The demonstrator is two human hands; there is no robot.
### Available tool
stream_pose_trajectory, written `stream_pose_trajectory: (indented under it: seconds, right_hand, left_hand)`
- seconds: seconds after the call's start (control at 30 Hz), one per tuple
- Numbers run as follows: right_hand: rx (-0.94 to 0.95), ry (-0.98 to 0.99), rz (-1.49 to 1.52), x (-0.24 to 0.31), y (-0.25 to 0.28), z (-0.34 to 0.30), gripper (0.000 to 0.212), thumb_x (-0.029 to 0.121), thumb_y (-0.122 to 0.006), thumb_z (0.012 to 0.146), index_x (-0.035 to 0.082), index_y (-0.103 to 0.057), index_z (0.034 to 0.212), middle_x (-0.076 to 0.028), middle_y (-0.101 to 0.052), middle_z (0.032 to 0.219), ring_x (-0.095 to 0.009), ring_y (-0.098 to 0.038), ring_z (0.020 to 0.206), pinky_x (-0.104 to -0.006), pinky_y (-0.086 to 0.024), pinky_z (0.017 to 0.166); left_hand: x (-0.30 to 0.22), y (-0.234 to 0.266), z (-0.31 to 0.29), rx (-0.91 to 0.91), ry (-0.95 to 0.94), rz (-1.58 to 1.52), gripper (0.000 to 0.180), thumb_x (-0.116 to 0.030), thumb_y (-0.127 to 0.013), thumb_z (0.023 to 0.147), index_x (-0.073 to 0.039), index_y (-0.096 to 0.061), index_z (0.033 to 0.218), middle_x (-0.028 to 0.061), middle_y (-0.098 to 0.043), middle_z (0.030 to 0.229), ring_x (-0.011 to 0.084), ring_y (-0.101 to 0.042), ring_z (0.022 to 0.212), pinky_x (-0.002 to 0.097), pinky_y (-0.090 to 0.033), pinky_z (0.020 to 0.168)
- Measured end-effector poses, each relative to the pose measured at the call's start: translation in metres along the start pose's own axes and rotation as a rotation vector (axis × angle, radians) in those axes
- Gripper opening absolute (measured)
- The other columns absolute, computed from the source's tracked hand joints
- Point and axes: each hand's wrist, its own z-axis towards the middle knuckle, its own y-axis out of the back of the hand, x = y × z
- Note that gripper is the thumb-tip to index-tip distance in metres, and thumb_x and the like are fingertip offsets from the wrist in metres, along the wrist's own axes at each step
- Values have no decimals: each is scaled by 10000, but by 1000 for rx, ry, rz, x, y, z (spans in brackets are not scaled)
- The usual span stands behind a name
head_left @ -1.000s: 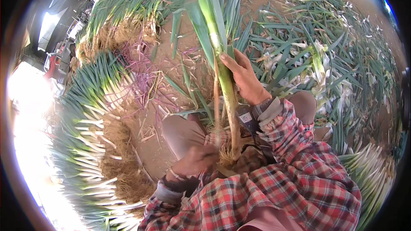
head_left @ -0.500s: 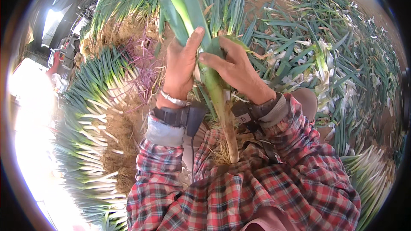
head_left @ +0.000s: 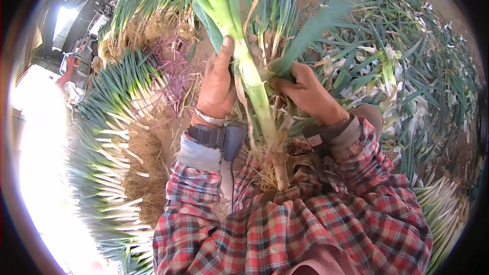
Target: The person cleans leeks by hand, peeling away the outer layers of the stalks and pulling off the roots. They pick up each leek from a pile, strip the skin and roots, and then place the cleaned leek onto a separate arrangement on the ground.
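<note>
My left hand [head_left: 219, 79] is closed around a thick leek [head_left: 253, 79], its thumb lying along the pale green stalk. The leek stands tilted, green leaves up at the top and its root end down by my lap. To the right of the stalk, my right hand [head_left: 304, 90] pinches a loose green outer leaf [head_left: 318, 25], which sticks out up and to the right, blurred at its tip. Near that pinch the leaf's base comes close to the stalk; whether it is still joined there I cannot tell. A brown withered strip hangs along the stalk's left side.
Rows of leeks [head_left: 109, 158] with roots inward lie along the left, with purple strings [head_left: 173, 66] beside them. More leeks [head_left: 153, 12] lie at the far left, and a small bunch [head_left: 275, 10] stands ahead. A heap of stripped leaves [head_left: 392, 81] covers the right; other leeks [head_left: 440, 214] lie lower right.
My right hand has moved away from the stalk to the right, pulling an outer leaf off to that side. More pale stalk now shows. My left hand keeps hold of the leek.
</note>
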Motion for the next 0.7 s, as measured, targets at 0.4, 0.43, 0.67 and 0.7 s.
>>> stream_pose_trajectory:
  seconds: [0.4, 0.43, 0.67, 0.7]
  right_hand:
    - [79, -139, 553, 13, -37, -28, 318, 241, -577, 972, 29, -556, 1207, -38, -607, 1039, -114, -556, 811, -289, -473, 712]
    - [69, -95, 606, 18, -46, -25, 326, 241, -580, 973, 35, -543, 1222, -23, -608, 1020, -109, -551, 815, -288, -471, 715]
    - [-260, 210, -222, 25, -68, -18, 377, 218, -738, 837, -4, -548, 1074, -177, -584, 825, -324, -583, 741, -371, -462, 672]
    - [-283, 215, -293, 25, -72, -18, 381, 194, -741, 830, -2, -554, 1098, -109, -574, 799, -225, -589, 724, -322, -465, 680]
  left_hand:
    - [-3, 3, -8, 180, -176, 141, 685, -647, -392, 943, -15, -548, 1160, 108, -650, 934, 258, -607, 1022, 360, -462, 880]
    - [-13, -8, -13, 158, -255, 297, 704, -660, -385, 938, -17, -549, 1172, 109, -654, 958, 261, -601, 1034, 376, -444, 915]
    - [-56, -12, 2, -243, -163, 697, 389, -329, -567, 966, 8, -568, 1161, 38, -613, 943, 128, -574, 840, 278, -459, 783]
    - [-56, -10, 3, -254, -158, 699, 389, -329, -567, 966, 8, -568, 1161, 38, -613, 943, 128, -574, 840, 278, -459, 783]
